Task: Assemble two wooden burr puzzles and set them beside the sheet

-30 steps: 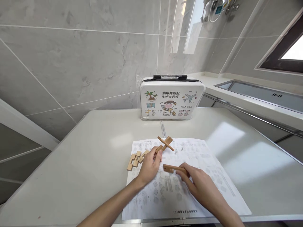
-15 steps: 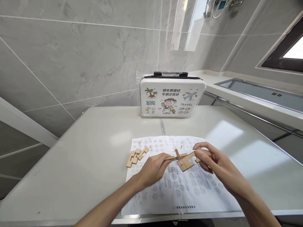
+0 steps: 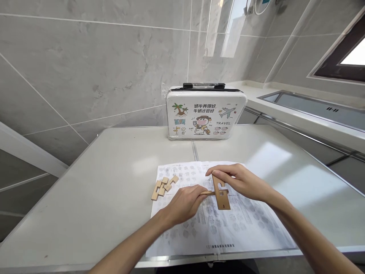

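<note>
My left hand [image 3: 184, 203] is closed on the end of a thin wooden puzzle bar [image 3: 205, 193] above the printed instruction sheet [image 3: 228, 228]. My right hand [image 3: 242, 182] pinches a flat notched wooden piece [image 3: 221, 192] that stands across that bar, its notches meeting the crossed parts. Both hands hover just over the sheet near its middle. Several loose wooden puzzle blocks [image 3: 164, 186] lie in a cluster at the sheet's left edge, left of my left hand.
A white cartoon-printed case [image 3: 205, 114] with a black handle stands at the back of the white table [image 3: 99, 198] against the tiled wall. A counter with a steel sink [image 3: 316, 104] runs along the right. A seam splits the tabletop.
My right hand lifted the flat notched piece off the sheet, brought it to the bar assembly in my left hand and turned it upright across the bar.
</note>
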The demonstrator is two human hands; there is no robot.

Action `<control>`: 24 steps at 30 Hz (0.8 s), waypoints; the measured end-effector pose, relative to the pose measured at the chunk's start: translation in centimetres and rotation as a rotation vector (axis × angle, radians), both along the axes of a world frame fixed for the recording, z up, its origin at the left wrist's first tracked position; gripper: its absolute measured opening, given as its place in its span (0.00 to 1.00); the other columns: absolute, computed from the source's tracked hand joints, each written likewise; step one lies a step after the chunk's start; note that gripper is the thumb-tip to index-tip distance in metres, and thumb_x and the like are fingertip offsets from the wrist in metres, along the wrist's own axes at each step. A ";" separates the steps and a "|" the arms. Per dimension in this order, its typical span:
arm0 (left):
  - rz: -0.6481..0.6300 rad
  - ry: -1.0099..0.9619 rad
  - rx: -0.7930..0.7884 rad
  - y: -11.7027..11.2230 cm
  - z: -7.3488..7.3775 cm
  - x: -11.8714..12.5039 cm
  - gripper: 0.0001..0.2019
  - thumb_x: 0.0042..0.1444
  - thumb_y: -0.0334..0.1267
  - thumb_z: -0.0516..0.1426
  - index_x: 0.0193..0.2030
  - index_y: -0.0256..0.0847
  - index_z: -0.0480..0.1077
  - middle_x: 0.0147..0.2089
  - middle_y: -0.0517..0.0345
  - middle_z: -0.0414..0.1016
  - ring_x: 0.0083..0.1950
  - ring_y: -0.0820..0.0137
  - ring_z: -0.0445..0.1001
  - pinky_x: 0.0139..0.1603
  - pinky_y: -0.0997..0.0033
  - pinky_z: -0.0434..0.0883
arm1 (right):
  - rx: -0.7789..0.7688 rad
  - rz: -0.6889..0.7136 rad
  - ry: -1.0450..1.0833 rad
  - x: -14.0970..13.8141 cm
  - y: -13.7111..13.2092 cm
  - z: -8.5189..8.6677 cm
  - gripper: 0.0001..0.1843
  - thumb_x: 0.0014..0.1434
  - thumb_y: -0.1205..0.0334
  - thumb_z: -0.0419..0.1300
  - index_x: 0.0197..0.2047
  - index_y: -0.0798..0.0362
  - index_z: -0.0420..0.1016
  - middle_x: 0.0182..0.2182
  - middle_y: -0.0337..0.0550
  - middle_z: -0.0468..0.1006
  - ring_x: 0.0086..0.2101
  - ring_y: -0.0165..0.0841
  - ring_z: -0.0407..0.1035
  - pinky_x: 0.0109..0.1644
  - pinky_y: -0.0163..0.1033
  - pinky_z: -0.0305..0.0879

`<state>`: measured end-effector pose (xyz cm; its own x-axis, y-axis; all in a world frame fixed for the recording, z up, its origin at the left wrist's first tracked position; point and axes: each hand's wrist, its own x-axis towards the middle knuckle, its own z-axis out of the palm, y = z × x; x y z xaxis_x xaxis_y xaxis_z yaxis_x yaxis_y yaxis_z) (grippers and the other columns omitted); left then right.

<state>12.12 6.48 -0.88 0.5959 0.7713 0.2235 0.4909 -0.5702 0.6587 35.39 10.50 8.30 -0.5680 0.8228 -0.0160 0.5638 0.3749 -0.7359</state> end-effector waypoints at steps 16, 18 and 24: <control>-0.011 -0.023 0.082 0.0 -0.4 0.1 0.15 0.77 0.37 0.45 0.52 0.41 0.73 0.46 0.56 0.83 0.42 0.67 0.81 0.45 0.69 0.74 | -0.054 0.071 -0.117 -0.3 0.8 0.0 0.24 0.76 0.43 0.48 0.47 0.45 0.82 0.35 0.38 0.83 0.32 0.34 0.71 0.38 0.37 0.61; -0.005 -0.042 0.093 0.0 -0.5 0.1 0.15 0.77 0.37 0.46 0.51 0.40 0.73 0.46 0.55 0.83 0.42 0.67 0.81 0.45 0.69 0.74 | -0.089 0.075 -0.140 -0.2 1.1 -0.4 0.24 0.75 0.43 0.48 0.48 0.45 0.83 0.34 0.38 0.82 0.31 0.34 0.69 0.36 0.37 0.60; 0.008 -0.059 0.125 0.0 -1.0 0.0 0.14 0.77 0.37 0.46 0.51 0.40 0.73 0.44 0.54 0.82 0.40 0.67 0.79 0.43 0.68 0.74 | -0.123 0.102 -0.145 0.1 1.6 -2.4 0.23 0.73 0.42 0.52 0.47 0.45 0.84 0.31 0.41 0.80 0.31 0.36 0.70 0.36 0.38 0.62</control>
<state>12.13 6.49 -1.83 0.5726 0.7402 0.3526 0.4583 -0.6456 0.6109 35.53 12.14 5.95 -0.6325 0.7481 -0.2007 0.6312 0.3475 -0.6934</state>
